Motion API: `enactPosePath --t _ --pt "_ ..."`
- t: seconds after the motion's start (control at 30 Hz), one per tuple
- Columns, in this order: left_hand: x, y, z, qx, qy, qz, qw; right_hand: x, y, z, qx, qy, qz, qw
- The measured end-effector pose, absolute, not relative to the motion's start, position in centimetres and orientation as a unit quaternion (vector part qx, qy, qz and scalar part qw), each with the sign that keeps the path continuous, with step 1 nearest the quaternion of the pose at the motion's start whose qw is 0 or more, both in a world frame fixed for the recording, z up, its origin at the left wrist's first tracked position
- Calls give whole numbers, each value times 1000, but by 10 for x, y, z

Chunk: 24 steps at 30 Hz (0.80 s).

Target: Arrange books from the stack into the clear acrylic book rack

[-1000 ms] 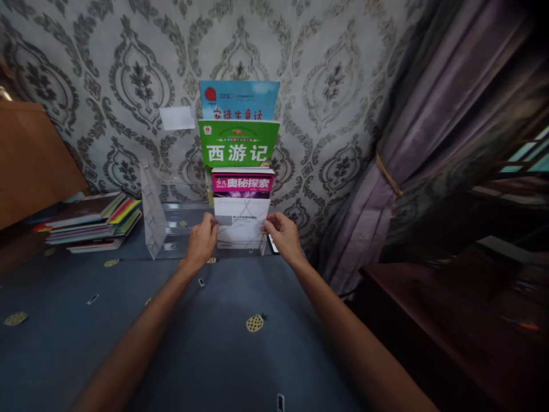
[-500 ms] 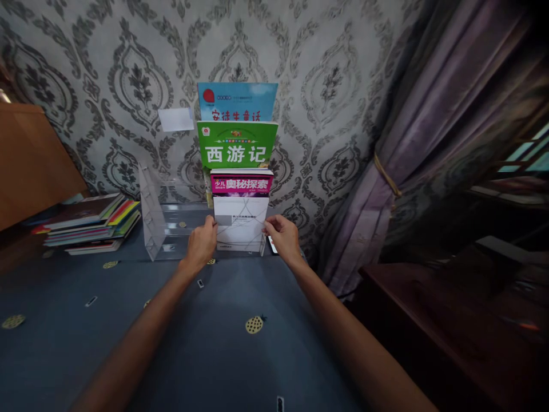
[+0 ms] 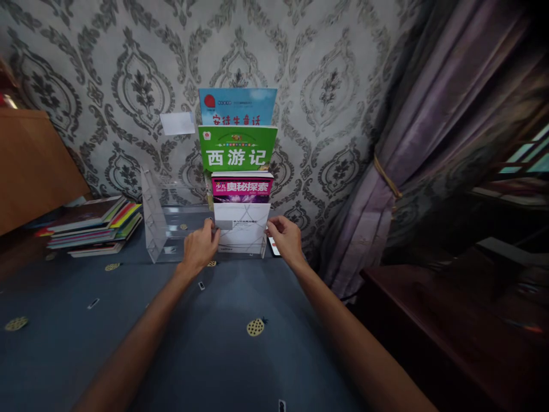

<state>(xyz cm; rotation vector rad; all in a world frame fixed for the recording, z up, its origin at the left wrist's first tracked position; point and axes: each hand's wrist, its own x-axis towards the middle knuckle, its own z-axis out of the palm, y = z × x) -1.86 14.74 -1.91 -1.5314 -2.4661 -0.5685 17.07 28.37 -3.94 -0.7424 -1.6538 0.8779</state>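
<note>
While the white-covered book [image 3: 241, 229] stands upright, long axis vertical, in the front of the clear acrylic rack [image 3: 153, 217] at the far edge of the blue printed cloth [image 3: 206, 343], the left hand [image 3: 198, 247] and right hand [image 3: 286, 240] pinch its side edges in a narrow grip, equally near.

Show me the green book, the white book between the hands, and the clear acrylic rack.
green book [image 3: 235, 157], head view: on its white title characters
white book [image 3: 242, 229], head view: middle of its front cover
clear acrylic rack [image 3: 153, 217], head view: its left side panel
</note>
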Motion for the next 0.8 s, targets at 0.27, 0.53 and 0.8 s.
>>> enactPosePath --t 0.27,0.53,0.8 --pt "-15 137 -12 -533 -810 -219 109 174 277 -30 -313 -712 337 531" --pt "-17 132 -16 -560 -792 -217 111 177 276 -22 -308 -704 337 544" --pt "-26 126 -23 -603 -767 -196 102 190 273 0 -284 -661 347 602"
